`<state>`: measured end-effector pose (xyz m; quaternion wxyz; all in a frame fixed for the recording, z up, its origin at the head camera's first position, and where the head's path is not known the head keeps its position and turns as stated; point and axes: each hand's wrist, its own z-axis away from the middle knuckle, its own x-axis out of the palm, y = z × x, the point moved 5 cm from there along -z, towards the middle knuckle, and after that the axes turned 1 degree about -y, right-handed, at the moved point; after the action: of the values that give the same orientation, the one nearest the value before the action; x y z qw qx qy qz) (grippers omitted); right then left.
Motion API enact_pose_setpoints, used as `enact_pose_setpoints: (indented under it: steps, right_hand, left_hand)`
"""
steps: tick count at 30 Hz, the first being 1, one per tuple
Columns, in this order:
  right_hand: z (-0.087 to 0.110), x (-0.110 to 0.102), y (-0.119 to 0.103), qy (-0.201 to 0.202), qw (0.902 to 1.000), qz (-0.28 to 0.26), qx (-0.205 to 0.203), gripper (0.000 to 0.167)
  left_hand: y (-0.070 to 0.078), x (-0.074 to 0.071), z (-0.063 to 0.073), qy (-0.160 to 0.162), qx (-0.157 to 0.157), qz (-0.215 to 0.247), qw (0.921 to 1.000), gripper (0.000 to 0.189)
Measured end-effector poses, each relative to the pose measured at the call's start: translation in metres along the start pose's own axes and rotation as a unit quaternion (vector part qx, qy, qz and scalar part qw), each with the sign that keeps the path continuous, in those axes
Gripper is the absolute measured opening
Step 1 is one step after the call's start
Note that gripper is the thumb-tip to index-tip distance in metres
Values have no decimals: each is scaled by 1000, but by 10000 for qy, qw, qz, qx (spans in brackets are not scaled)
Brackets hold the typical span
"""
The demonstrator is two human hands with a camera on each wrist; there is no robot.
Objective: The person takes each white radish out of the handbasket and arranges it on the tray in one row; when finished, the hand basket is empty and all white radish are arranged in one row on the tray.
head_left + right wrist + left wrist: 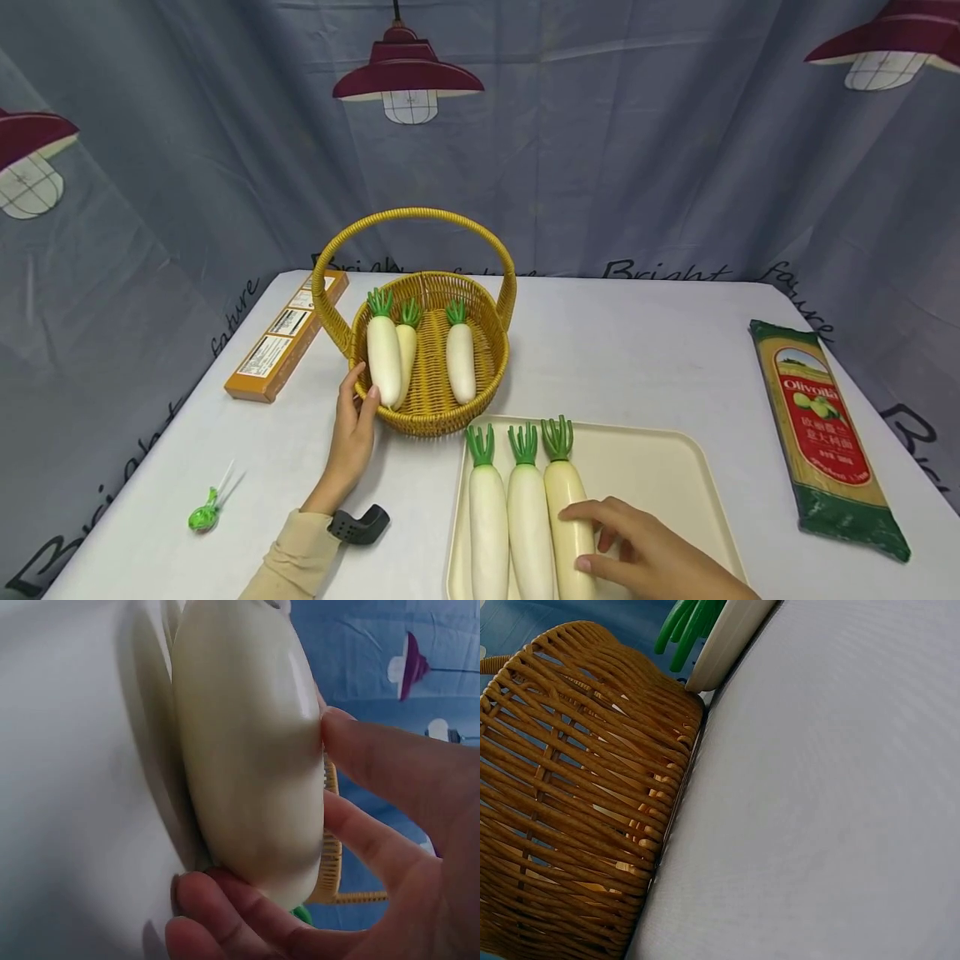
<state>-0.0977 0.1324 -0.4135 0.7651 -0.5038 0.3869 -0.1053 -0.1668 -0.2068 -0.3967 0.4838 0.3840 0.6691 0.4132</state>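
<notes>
The right hand (pixel 647 548) pinches the yellowish radish (pixel 568 504) between thumb and fingers, well below its green leaves, as the right wrist view also shows. That radish is over the pale tray (pixel 654 473), the rightmost of three side by side there; whether it rests fully on the tray is hard to tell, since its lower end runs out of the head view. Just left of it are the middle radish (pixel 531 529) and the left radish (pixel 488 529), both whiter, all three with leaves pointing away from the person. The left hand (pixel 352 437) touches the near left side of the wicker basket (pixel 431 421), its thumb and forefinger fairly straight and parted at the rim. The basket stands upright just beyond the tray's far left corner, its tall handle arching over it. Inside are three radishes (pixel 385 358): two overlapping on the left, one apart on the right. A black band (pixel 360 525) circles the left wrist, next to a beige sleeve (pixel 294 557). On the white table (pixel 637 350), an orange box (pixel 287 337) lies left of the basket, a green lollipop (pixel 202 517) nearer the person, and a pasta bag (pixel 831 437) at the far right.
</notes>
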Motion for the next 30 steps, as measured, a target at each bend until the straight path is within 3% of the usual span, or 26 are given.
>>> enact_pose_setpoints:
  steps: [6, 9, 12, 14, 17, 19, 21, 30]
  right_hand:
    - [2, -8, -5, 142, 9983, 558, 71, 51]
    - [1, -19, -12, 634, 9920, 1089, -93, 52]
    - [-6, -33, -17, 1166, 9863, 1124, -318, 48]
    - [-15, -42, -18, 1097, 9913, 593, -423, 44]
    - [-32, -50, -15, 332, 9948, -786, -547, 44]
    - [-46, -53, -14, -222, 9850, -1629, -520, 45]
    - [-60, -56, -15, -529, 9724, -2188, -608, 47]
    - [-135, -69, -49, -676, 9194, -3755, -955, 57]
  left_hand:
    - [0, 0, -1, -2, 29, 35, 10000, 47]
    - [0, 0, 0, 14, 18, 68, 10000, 46]
    - [0, 0, 0, 29, 19, 68, 10000, 46]
    - [0, 0, 0, 31, 20, 50, 10000, 46]
    - [0, 0, 0, 13, 11, 28, 10000, 47]
    - [1, 0, 1, 9, -6, -2, 10000, 47]
    - [2, -1, 1, 9, -13, -24, 10000, 47]
    - [3, 0, 0, 12, -35, -36, 10000, 47]
